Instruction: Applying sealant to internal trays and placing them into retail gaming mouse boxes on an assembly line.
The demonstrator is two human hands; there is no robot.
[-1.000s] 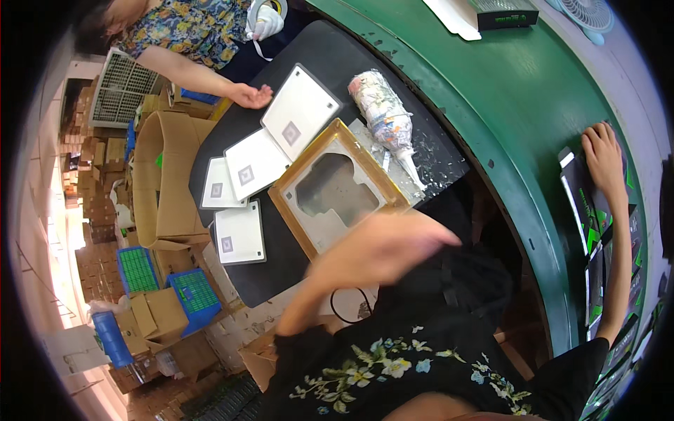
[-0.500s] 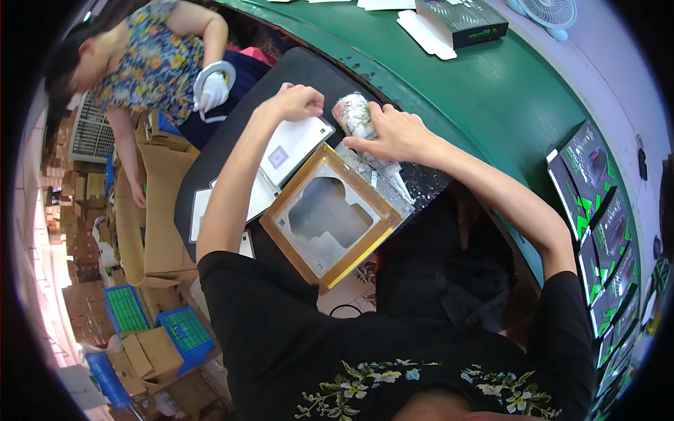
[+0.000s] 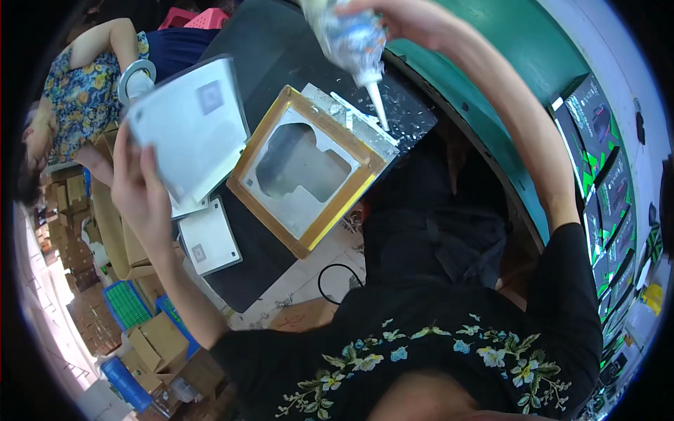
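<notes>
My left hand [image 3: 142, 193] grips the lower left edge of a thin white panel [image 3: 189, 133], raised and tilted, with a small grey square printed on it. In my right hand [image 3: 411, 24] is a squeeze glue bottle [image 3: 347, 42], wrapped in smeared material, its white nozzle [image 3: 378, 105] pointing down. Below and between the hands lies a square frame [image 3: 337, 216] edged in brown and yellow tape, around a white plate with an irregular cutout. Another white panel [image 3: 210, 237] rests on the black tabletop [image 3: 256, 263], left of the frame.
A green workbench [image 3: 523, 56] runs along the right, with black-and-green boxes [image 3: 597, 168] lined up beyond it. At the left are a co-worker in a floral top [image 3: 67, 91], cardboard boxes [image 3: 158, 344] and blue-and-green crates [image 3: 126, 305]. White residue and strips lie beside the frame.
My right hand has lifted the glue bottle off the table and tipped its nozzle downward. My left hand has picked up a white panel and moved left with it. The view has shifted.
</notes>
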